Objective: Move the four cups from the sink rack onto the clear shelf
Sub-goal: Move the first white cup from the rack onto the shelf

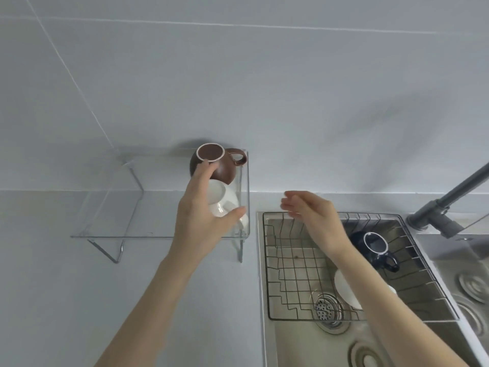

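Wire rack (291, 274) in the sink holds a white cup (346, 290) near and a navy cup (375, 246) farther right. Right hand (315, 218) hovers empty, fingers loose, over its far-left corner. Left hand (203, 218) grips another white cup (222, 200) on the clear shelf (111, 207), brown cup (214, 165) just beyond.

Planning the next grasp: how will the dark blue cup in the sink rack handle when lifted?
The dark blue glazed cup looks ceramic, so probably rigid, fairly heavy for its size and chippable. It lies tilted on the wire sink rack, so a nudge may roll it. The gloss suggests it could be slippery.

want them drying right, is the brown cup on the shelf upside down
Upside down: the brown cup on the clear shelf shows its ringed base facing up.
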A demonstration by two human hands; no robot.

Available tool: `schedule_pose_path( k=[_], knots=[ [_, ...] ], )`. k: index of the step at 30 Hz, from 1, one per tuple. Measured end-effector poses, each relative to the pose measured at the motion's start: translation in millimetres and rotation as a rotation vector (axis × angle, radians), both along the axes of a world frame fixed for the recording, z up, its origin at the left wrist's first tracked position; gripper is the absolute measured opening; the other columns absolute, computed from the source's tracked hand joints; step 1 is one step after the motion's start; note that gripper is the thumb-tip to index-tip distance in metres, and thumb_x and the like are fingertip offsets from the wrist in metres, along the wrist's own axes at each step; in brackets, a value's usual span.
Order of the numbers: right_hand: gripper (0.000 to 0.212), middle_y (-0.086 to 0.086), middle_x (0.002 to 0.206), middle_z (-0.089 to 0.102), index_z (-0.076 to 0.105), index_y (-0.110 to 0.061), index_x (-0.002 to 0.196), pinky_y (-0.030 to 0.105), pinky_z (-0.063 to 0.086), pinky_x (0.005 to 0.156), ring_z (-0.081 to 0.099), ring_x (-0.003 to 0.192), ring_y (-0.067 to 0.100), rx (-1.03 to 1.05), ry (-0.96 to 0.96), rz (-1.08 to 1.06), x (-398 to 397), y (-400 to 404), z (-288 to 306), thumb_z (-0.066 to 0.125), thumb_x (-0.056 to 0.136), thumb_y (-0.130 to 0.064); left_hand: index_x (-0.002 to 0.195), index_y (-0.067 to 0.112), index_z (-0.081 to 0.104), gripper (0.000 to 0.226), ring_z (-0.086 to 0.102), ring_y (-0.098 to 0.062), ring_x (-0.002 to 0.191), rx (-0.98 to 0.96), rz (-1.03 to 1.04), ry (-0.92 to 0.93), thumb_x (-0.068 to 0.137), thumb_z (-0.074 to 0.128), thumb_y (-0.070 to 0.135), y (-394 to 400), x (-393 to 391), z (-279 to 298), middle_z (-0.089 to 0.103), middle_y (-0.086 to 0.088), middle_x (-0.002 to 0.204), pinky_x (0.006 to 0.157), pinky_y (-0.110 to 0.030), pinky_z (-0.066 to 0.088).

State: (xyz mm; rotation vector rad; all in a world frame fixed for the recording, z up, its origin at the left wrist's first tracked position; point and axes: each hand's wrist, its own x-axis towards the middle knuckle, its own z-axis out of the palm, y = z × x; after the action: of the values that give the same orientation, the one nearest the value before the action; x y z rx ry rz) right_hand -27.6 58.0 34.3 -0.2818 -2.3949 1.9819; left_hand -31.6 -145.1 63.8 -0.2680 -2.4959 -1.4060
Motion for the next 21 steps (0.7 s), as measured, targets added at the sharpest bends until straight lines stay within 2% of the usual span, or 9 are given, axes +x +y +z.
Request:
schedule_pose_path(
  k=[2, 4, 6, 10, 13, 16, 18, 21],
  knots=[
    [0.023, 0.012, 0.106, 0.069, 0.061, -0.015, 0.106, 0.033, 0.051, 0.091, 0.066, 0.098, 0.019, 0.009, -0.014, -0.045, 9, 31, -3, 0.044, 0.092, -0.01, 0.127, 0.016, 0.048, 0.071, 0.037, 0.012, 0.113, 0.017, -0.063, 0.075, 0.064, 0.079, 0.017, 30, 8, -1, 0.046, 0.015, 0.127, 0.093, 0.005, 0.022],
    [0.021, 0.007, 0.102, 0.07, 0.062, -0.021, 0.1, 0.034, 0.05, 0.092, 0.066, 0.099, 0.019, 0.043, -0.03, -0.061, 17, 57, -10, 0.046, 0.091, -0.011, 0.125, 0.014, 0.051, 0.064, 0.038, 0.011, 0.112, 0.02, -0.174, 0.038, 0.067, 0.077, 0.02, 61, 14, -10, 0.048, 0.015, 0.121, 0.096, 0.002, 0.026],
    [0.021, 0.003, 0.098, 0.07, 0.065, -0.024, 0.096, 0.035, 0.049, 0.094, 0.064, 0.101, 0.019, 0.103, -0.056, -0.09, 30, 85, -21, 0.049, 0.09, -0.012, 0.128, 0.017, 0.048, 0.065, 0.042, 0.007, 0.114, -0.018, -0.33, -0.097, 0.069, 0.075, 0.025, 97, 22, -28, 0.051, 0.013, 0.124, 0.1, -0.007, 0.031],
    [0.024, 0.002, 0.106, 0.068, 0.065, -0.016, 0.109, 0.025, 0.04, 0.087, 0.059, 0.099, 0.013, 0.328, -0.216, -0.142, 58, 137, -53, 0.053, 0.087, -0.015, 0.136, 0.021, 0.037, 0.075, 0.039, -0.013, 0.13, -0.158, -0.528, -0.406, 0.071, 0.073, 0.031, 155, 36, -84, 0.043, 0.0, 0.143, 0.106, -0.025, 0.029],
    [0.031, 0.009, 0.115, 0.066, 0.061, -0.013, 0.115, 0.024, 0.036, 0.084, 0.056, 0.099, 0.016, 0.394, -0.408, -0.175, 84, 176, -88, 0.054, 0.085, -0.013, 0.14, 0.018, 0.029, 0.083, 0.032, -0.018, 0.136, -0.226, -0.591, -0.587, 0.071, 0.073, 0.031, 194, 44, -126, 0.034, -0.003, 0.149, 0.109, -0.031, 0.025],
    [0.037, 0.011, 0.122, 0.063, 0.056, -0.011, 0.121, 0.028, 0.041, 0.088, 0.056, 0.109, 0.023, 0.441, -0.549, -0.138, 103, 203, -119, 0.054, 0.085, -0.015, 0.14, 0.015, 0.024, 0.085, 0.032, -0.022, 0.134, -0.313, -0.637, -0.659, 0.072, 0.073, 0.03, 225, 48, -155, 0.031, -0.005, 0.149, 0.108, -0.035, 0.027],
    [0.038, 0.009, 0.122, 0.062, 0.053, -0.012, 0.122, 0.033, 0.044, 0.091, 0.056, 0.108, 0.024, 0.469, -0.579, -0.104, 108, 212, -131, 0.055, 0.084, -0.017, 0.139, 0.014, 0.023, 0.089, 0.034, -0.024, 0.132, -0.335, -0.627, -0.688, 0.068, 0.075, 0.029, 238, 48, -169, 0.031, -0.005, 0.147, 0.107, -0.036, 0.029],
    [0.034, 0.006, 0.111, 0.067, 0.059, -0.014, 0.115, 0.032, 0.047, 0.084, 0.058, 0.097, 0.021, 0.51, -0.554, -0.044, 104, 219, -141, 0.059, 0.081, -0.014, 0.134, 0.015, 0.028, 0.097, 0.038, -0.025, 0.127, -0.358, -0.592, -0.697, 0.055, 0.082, 0.033, 253, 45, -189, 0.034, -0.007, 0.139, 0.103, -0.037, 0.038]
  ],
)
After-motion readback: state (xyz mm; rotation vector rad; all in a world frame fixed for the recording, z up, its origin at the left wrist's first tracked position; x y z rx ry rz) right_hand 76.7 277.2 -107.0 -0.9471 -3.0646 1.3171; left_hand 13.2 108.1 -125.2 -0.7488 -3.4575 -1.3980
